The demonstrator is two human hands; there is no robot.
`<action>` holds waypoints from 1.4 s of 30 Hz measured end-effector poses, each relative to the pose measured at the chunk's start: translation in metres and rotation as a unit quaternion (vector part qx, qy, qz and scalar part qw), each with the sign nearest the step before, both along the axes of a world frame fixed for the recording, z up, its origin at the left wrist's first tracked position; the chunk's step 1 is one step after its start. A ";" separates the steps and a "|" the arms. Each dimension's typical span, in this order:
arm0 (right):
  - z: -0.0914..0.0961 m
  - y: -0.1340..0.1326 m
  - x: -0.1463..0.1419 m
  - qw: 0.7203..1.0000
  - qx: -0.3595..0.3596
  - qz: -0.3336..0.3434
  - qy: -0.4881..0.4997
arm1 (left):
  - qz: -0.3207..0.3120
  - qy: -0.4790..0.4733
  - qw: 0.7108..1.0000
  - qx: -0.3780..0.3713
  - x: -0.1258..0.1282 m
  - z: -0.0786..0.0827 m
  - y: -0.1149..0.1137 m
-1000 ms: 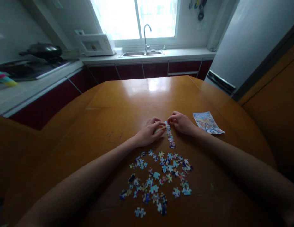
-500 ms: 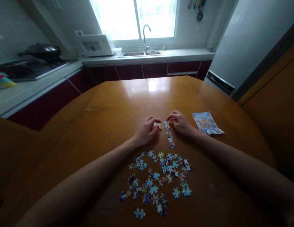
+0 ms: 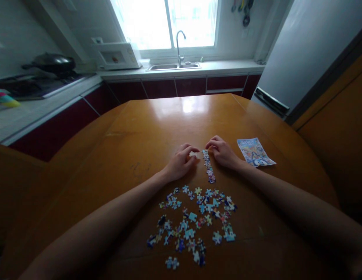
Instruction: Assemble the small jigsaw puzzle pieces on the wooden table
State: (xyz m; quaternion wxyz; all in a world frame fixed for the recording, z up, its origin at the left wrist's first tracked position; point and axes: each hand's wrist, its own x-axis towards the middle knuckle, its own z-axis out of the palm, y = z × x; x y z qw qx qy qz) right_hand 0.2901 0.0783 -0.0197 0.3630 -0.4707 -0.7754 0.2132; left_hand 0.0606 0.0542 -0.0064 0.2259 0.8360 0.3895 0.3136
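Note:
A narrow strip of joined jigsaw pieces (image 3: 208, 166) lies flat on the table between my two hands. My left hand (image 3: 182, 162) rests left of its far end, thumb and forefinger apart, with a pale patch in the gap that may be glare. At the far right edge of the strip, my right hand (image 3: 222, 153) has loosely bent fingers; the forefinger tip is beside or touching the end piece. Nothing can be made out in either hand. Nearer to me, many loose jigsaw pieces (image 3: 189, 233) are spread out, some overlapping.
A printed picture sheet (image 3: 256, 152) lies right of my right hand on the brown wooden table (image 3: 157, 128). Beyond the table are a sink (image 3: 163, 67), a white microwave (image 3: 118, 55), and a stove with a dark pan (image 3: 54, 63). A fridge (image 3: 309, 50) stands at the right.
My left fingertips have shifted very slightly to the right, toward the strip. My right hand, the strip and the loose pieces look the same.

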 end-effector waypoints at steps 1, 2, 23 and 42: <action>0.001 -0.001 0.000 1.000 -0.004 0.005 -0.014 | 0.000 0.000 1.000 0.000 0.000 0.000 0.000; 0.002 -0.002 -0.001 1.000 -0.007 0.008 -0.027 | 0.000 0.000 1.000 0.000 0.000 -0.001 0.000; 0.001 -0.001 -0.001 1.000 0.001 -0.023 0.003 | -0.025 0.032 0.998 0.039 0.000 0.001 -0.003; 0.000 0.001 -0.001 1.000 0.004 -0.027 0.002 | -0.035 0.036 0.998 0.040 0.000 0.001 -0.003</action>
